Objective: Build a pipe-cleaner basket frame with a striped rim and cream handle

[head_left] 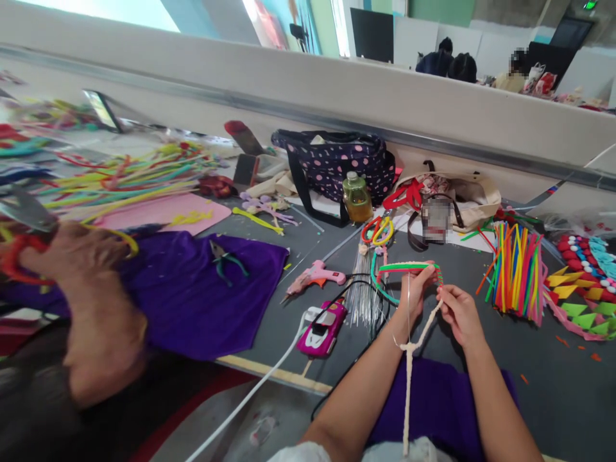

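My left hand [418, 289] is closed round a bundle of green and red strips [404, 267], which sticks out to the left of the fingers. At the bundle's right end, my right hand [461, 316] is closed in a pinch on a cream fuzzy cord [426, 328]. The cord runs down to a joint below my hands, from which another length hangs toward my lap. A thin wire stands up near my left wrist. What lies inside my fingers is partly hidden.
On my left, a co-worker's hand [91, 253] is near a cutting tool [29, 208] and purple cloth. A pink glue gun [312, 279], a magenta toy-car-shaped device [322, 328] and cables lie left of my forearm. Colourful strips [514, 273] stand at right; bags [337, 163] line the back.
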`<move>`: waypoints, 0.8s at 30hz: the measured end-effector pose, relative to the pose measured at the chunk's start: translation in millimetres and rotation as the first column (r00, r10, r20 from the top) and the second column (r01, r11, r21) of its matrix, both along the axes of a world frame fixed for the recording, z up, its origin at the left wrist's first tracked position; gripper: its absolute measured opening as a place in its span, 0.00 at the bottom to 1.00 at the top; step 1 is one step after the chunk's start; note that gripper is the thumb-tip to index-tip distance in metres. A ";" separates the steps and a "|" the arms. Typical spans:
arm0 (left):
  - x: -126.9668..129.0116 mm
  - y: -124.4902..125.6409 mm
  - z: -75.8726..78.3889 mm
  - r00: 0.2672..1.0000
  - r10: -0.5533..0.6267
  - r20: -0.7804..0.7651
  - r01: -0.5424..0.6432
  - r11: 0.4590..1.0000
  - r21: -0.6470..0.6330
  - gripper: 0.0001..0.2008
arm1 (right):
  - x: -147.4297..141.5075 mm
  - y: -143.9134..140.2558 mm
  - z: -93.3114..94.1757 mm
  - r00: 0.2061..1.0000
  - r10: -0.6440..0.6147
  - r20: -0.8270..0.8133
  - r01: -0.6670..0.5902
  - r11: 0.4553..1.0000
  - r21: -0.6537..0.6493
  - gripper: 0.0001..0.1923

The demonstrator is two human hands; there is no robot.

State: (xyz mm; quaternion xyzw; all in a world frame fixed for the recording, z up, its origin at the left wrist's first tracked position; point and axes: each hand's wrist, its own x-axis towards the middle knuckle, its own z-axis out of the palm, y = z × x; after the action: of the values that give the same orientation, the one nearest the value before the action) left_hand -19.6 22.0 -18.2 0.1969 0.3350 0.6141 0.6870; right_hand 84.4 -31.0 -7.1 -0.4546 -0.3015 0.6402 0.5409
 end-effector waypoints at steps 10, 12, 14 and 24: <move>1.2 1.2 -20.9 0.878 -0.418 0.235 0.447 0.890 -0.088 0.29 | 49.4 28.9 -14.4 0.877 -0.478 0.053 0.472 0.876 0.097 0.17; 4.3 -2.4 -20.3 0.894 -0.398 0.207 0.415 0.909 -0.045 0.31 | 57.2 34.4 -15.5 0.850 -0.522 0.066 0.515 0.851 0.100 0.18; 8.5 -7.2 -19.7 0.915 -0.389 0.104 0.393 0.919 -0.019 0.27 | 63.1 39.5 -13.4 0.834 -0.544 0.098 0.534 0.838 0.110 0.19; 10.4 -21.3 -28.2 0.831 -0.497 -0.250 0.502 0.864 -0.046 0.24 | 99.0 68.6 12.0 0.842 -0.373 0.390 0.323 0.927 0.189 0.22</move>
State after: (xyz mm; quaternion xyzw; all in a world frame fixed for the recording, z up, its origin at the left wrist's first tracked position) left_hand -9.1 0.7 -46.4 0.3617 0.3503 0.3868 0.7726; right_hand 183.4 37.6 4.9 -0.5961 -0.3593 0.4002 0.5961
